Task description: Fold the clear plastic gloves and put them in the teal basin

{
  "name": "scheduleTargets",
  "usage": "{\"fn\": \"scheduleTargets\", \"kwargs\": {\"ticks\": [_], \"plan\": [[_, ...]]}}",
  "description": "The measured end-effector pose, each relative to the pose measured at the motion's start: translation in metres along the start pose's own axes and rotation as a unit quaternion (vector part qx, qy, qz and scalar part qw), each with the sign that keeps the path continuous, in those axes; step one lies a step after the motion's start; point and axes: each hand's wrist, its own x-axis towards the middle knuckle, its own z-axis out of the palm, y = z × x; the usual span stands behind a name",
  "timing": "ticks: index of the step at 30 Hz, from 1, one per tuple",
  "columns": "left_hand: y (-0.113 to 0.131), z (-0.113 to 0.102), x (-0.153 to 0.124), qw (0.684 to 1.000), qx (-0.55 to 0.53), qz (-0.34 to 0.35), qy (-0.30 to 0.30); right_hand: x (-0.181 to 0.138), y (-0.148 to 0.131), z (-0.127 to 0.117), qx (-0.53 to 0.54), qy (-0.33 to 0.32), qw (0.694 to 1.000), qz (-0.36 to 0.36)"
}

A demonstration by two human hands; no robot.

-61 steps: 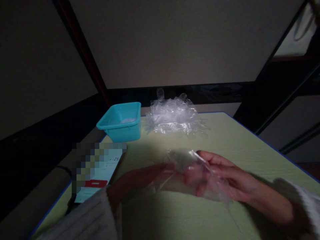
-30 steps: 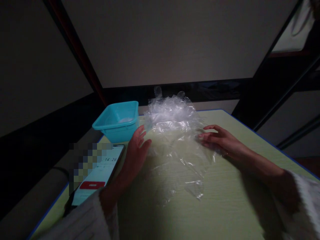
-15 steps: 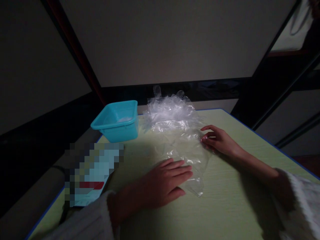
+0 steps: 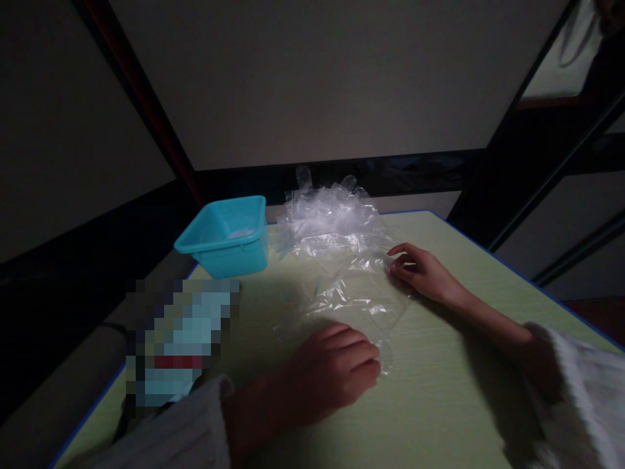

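Observation:
A clear, thin disposable plastic glove (image 4: pixel 336 293) lies spread on the table in front of me, wrinkled and shiny. My left hand (image 4: pixel 336 368) is closed over its near end, fingers curled, their tips hidden; a bit of film shows past the knuckles. At the glove's right edge, my right hand (image 4: pixel 422 273) pinches the film between thumb and bent fingers, with the index finger reaching out above. Just beyond is a heaped pile of similar clear gloves (image 4: pixel 332 212), some finger shapes standing up at the back.
A turquoise plastic basket (image 4: pixel 222 244) stands at the table's back left, something whitish inside. Nearer me on the left is a pixelated, pale blue item (image 4: pixel 195 332). The pale table (image 4: pixel 439 417) has a blue edge, and a wall panel (image 4: pixel 317 85) rises behind it.
My left hand has gone from lying flat with fingers stretched to curled fingers, slightly nearer me. The plastic under it has shifted and spread leftward. My right hand stays at the edge.

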Motion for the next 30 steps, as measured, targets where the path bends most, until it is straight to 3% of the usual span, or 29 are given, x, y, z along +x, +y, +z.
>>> {"fn": "scheduleTargets", "kwargs": {"ticks": [5,13,25,30], "plan": [[0.004,0.004,0.002,1.0,0.014,-0.023,0.004,0.0,0.0,0.001,-0.01,0.003,1.0,-0.01],[0.005,0.011,0.003,0.959,-0.185,-0.17,0.134,0.0,0.0,0.002,-0.022,0.003,1.0,-0.017],[0.008,0.01,0.005,0.932,-0.204,-0.256,0.155,0.001,0.003,0.001,-0.058,-0.003,0.998,-0.039],[0.012,0.007,0.005,0.929,-0.247,-0.252,0.116,0.001,0.003,0.001,-0.084,-0.003,0.995,-0.053]]}}
